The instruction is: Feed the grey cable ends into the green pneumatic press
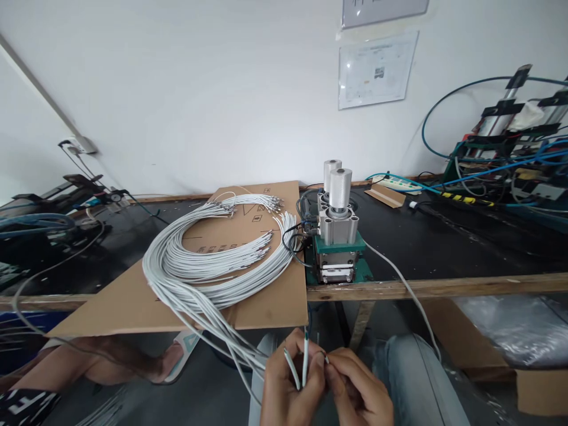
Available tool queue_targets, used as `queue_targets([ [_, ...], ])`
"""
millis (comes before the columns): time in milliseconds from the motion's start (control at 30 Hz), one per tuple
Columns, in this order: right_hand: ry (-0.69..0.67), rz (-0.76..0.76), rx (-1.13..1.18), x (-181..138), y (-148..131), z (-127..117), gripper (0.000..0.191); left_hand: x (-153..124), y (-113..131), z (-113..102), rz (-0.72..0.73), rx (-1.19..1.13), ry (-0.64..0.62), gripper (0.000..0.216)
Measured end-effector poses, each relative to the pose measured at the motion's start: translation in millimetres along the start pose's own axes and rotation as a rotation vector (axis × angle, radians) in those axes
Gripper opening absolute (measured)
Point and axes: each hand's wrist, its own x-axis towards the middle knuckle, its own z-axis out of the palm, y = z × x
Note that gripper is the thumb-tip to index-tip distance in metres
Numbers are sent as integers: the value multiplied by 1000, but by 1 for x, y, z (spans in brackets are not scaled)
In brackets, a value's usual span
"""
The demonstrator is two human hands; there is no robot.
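Note:
My left hand (pixel 290 384) is closed around several white cables, and two stripped-looking ends (pixel 305 358) poke up between its fingers. One upright end shows a dark green tip. Against it, my right hand (pixel 355 384) pinches the end of a cable (pixel 326 358) between thumb and forefinger, fingertips nearly touching those of the left. From the left hand the cables run back to a large coiled bundle of white cables (pixel 213 290). That bundle lies on a cardboard sheet (pixel 266 316) whose front overhangs the bench edge.
Right of the cardboard stands a metal press with knurled cylinders (pixel 337 225) on a green base. More machines (pixel 497 136) with blue hoses are at the far right, and another device (pixel 84 195) at left. Another person's leg (pixel 110 361) shows below the bench, and a grey cord (pixel 408 284) hangs over the front edge.

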Motion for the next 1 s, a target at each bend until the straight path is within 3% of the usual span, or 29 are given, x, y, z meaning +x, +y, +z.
queue_targets([
  [200, 65, 121, 85, -5, 2, 16, 21, -1, 6, -3, -73, -141, 64, 39],
  [533, 17, 148, 86, -2, 5, 9, 22, 2, -1, -1, 4, -19, 56, 40],
  [733, -35, 114, 67, -1, 4, 3, 20, 4, 1, -5, 79, 97, -9, 28],
  [1000, -85, 102, 32, 0, 2, -1, 20, 5, 19, -8, -6, -57, -130, 24],
])
